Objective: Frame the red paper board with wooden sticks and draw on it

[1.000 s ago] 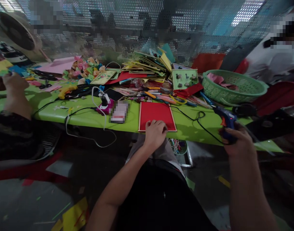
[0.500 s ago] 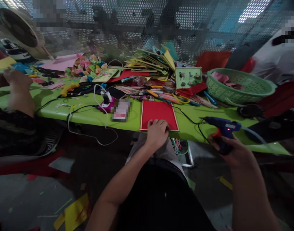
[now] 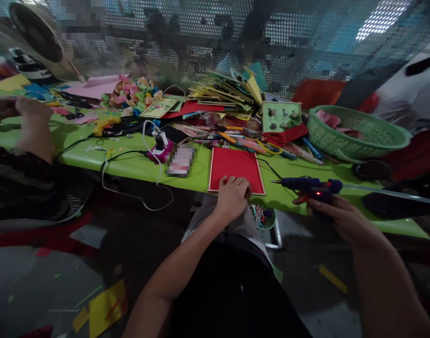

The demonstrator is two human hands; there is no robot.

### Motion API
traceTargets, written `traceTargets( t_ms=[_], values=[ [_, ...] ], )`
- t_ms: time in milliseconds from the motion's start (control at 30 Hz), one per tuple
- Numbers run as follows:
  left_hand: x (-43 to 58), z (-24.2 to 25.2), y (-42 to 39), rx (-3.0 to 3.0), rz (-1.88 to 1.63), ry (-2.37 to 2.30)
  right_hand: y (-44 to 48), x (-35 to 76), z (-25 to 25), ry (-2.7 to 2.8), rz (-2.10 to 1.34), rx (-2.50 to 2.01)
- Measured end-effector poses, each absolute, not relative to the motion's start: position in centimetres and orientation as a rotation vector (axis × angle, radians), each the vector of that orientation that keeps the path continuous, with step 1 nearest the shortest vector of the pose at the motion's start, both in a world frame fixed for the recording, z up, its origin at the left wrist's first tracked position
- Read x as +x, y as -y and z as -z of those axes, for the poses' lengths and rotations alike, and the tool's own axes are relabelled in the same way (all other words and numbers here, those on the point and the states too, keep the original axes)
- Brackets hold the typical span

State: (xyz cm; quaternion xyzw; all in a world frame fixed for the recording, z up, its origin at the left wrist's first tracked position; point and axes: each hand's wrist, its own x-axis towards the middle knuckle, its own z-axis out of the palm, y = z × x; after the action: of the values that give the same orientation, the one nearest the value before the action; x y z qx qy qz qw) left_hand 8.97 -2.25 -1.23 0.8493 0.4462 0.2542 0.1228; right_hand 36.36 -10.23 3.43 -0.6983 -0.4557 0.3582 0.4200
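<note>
A red board (image 3: 232, 162) with a thin pale wooden border lies flat at the table's near edge. My left hand (image 3: 233, 195) rests over its near edge with the fingers curled onto it; the fingertips are partly hidden. To the right, my right hand (image 3: 332, 211) is wrapped around the handle of a dark blue glue gun (image 3: 311, 186). A red light glows on the gun's side, and its nozzle points left towards the board. A long translucent glue stick (image 3: 383, 190) sticks out of its back end.
The green table (image 3: 130, 171) carries a phone (image 3: 180, 159), a purple power strip (image 3: 161, 151) with cables, loose pencils (image 3: 232, 138), stacked cards (image 3: 229, 94) and a green basket (image 3: 358, 134). At the left is another person's arm (image 3: 35, 122). A fan (image 3: 39, 33) stands behind.
My right hand has raised the glue gun slightly and shifted it left, levelling it so the nozzle is nearer the board. My left hand stays on the board. The view has shifted slightly.
</note>
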Motion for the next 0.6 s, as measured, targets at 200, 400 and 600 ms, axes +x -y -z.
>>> traceTargets(
  t_ms=[200, 400, 600],
  values=[
    [8.9, 1.7, 2.3, 2.477, -0.751, -1.292, 7.3, 36.9, -5.5, 1.393, -0.943, -1.858],
    [8.9, 1.6, 2.3, 2.474, -0.741, -1.301, 5.8, 36.0, -7.0, 1.588, -1.016, -1.903],
    [9.0, 1.9, 2.2, 2.469, -0.758, -1.319, 5.4, 35.5, -8.1, 1.633, -1.052, -1.934]
  ],
)
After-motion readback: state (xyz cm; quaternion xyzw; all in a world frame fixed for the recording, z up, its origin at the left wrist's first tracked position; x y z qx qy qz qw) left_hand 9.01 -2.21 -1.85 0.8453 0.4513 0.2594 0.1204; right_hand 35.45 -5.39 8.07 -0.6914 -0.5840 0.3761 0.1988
